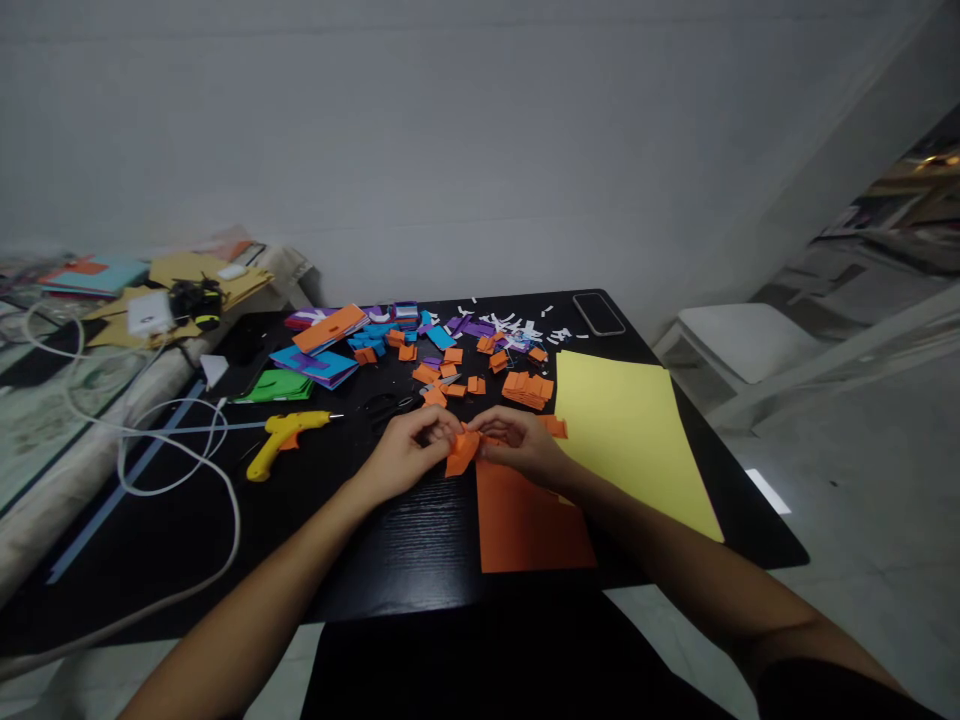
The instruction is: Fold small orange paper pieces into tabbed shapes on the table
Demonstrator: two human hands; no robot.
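likely folding | left hand (409, 455), right hand (525, 445) pinching orange piece (460, 458) | orange sheet (531, 530) below right hand | next seemingly needs creasing

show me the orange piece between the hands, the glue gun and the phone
orange piece (461, 456), head view, its lower part
glue gun (280, 430), head view, its yellow body
phone (598, 313), head view, its dark middle

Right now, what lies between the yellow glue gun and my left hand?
The head view shows black scissors handles between the glue gun and your left hand.
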